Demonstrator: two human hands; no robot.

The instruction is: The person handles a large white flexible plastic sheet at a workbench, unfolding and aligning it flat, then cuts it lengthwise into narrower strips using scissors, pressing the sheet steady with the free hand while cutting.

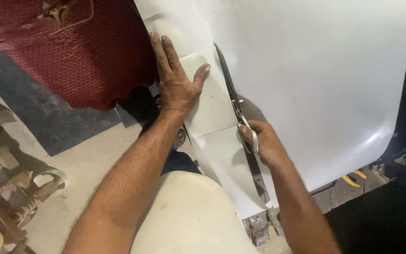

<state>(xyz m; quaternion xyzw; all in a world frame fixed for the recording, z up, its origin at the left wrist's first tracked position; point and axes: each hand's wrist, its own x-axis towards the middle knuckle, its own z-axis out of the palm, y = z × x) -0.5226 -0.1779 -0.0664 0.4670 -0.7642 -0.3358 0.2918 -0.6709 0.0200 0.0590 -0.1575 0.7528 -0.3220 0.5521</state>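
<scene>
A large white sheet [316,80] spreads across the middle and right of the head view. My left hand [175,77] lies flat on its left part, fingers apart, pressing it down. My right hand [261,143] grips the handle of long metal scissors [233,96]. The blades point away from me and lie along a cut line in the sheet, just right of my left thumb. A narrower strip of the sheet lies between my two hands.
A dark red woven cushion [76,51] sits at the upper left. Carved wooden furniture parts [10,188] stand at the lower left on a pale floor. Yellow-handled pliers [353,178] and metal brackets [259,226] lie by the sheet's near edge.
</scene>
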